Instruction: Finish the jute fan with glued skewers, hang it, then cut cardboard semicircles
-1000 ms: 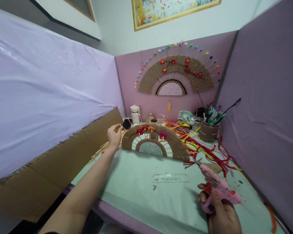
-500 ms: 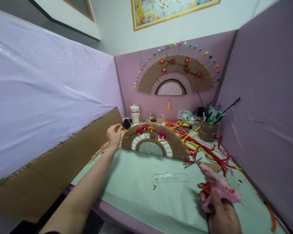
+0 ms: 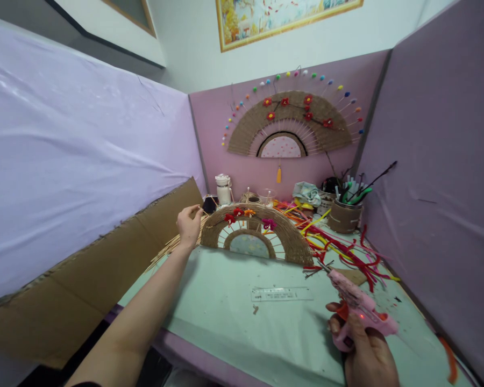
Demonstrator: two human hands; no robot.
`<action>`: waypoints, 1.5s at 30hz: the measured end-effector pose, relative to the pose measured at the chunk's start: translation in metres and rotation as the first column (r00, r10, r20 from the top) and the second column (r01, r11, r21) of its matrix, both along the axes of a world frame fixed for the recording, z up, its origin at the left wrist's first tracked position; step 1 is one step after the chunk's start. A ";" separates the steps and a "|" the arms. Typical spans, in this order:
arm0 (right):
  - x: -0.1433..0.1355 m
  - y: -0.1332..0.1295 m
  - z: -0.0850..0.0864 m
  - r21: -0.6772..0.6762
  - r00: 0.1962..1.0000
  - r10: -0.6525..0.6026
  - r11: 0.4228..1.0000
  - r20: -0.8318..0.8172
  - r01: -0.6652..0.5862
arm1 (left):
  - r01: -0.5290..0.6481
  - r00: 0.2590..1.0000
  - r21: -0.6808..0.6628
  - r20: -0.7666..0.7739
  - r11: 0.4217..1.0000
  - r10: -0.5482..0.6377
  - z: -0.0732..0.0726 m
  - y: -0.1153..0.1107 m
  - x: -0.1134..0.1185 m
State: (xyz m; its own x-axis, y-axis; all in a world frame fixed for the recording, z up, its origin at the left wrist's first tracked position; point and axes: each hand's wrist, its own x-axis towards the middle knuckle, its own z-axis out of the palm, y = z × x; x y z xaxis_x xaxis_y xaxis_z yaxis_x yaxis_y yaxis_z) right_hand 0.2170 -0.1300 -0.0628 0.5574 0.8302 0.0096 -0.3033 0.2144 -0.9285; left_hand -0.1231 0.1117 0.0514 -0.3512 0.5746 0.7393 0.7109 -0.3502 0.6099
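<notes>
A semicircular twine-wrapped fan [image 3: 296, 242] with red, orange and magenta flowers lies on the pale green table cover. At its upper left edge my left hand [image 3: 189, 223] is closed in a pinch on a thin wooden stick [image 3: 204, 212], whose inner end meets the rim. A few similar sticks stand out from the fan's top edge. My right hand [image 3: 367, 344] is wrapped round a pink hot glue gun [image 3: 357, 298], fingers at its orange trigger. A small red light glows on the gun, and its nozzle points up and left, close to the fan's right corner.
A clear ruler [image 3: 282, 294] lies before the fan. Colourful pipe cleaners [image 3: 347, 247] are heaped at right, beside a pot [image 3: 344, 216] of tools. A white bottle [image 3: 223, 189] stands behind. Cardboard [image 3: 105, 263] leans at left; a larger fan [image 3: 246, 126] hangs on the back panel.
</notes>
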 end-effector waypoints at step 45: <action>-0.002 0.001 -0.001 0.098 1.000 -0.008 0.995 0.010 0.007 | 0.507 0.844 -0.221 -0.067 0.833 -0.532 -0.067 -0.122 0.111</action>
